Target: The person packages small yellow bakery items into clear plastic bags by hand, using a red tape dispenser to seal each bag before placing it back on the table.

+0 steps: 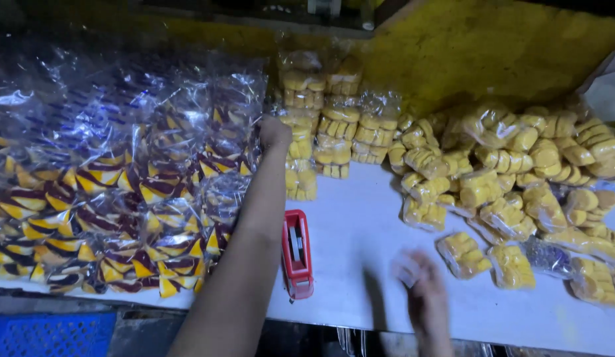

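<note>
My left hand (pixel 274 132) reaches far forward, fingers curled against the right edge of a big heap of clear bags holding yellow-and-maroon striped wedges (pixel 122 192). Whether it grips a bag is hidden. My right hand (pixel 420 277) hovers blurred over the white table (pixel 360 231), near a small clear bag of yellow pieces (pixel 463 254); something pale and blurred shows at its fingertips. A red tape dispenser (pixel 297 254) lies between my arms.
Stacked bags of yellow cookies (pixel 334 119) stand at the back centre. A loose pile of similar yellow bags (pixel 519 172) covers the right side. A yellow wall (pixel 486 46) is behind. A blue crate (pixel 49 334) sits below the table's front edge.
</note>
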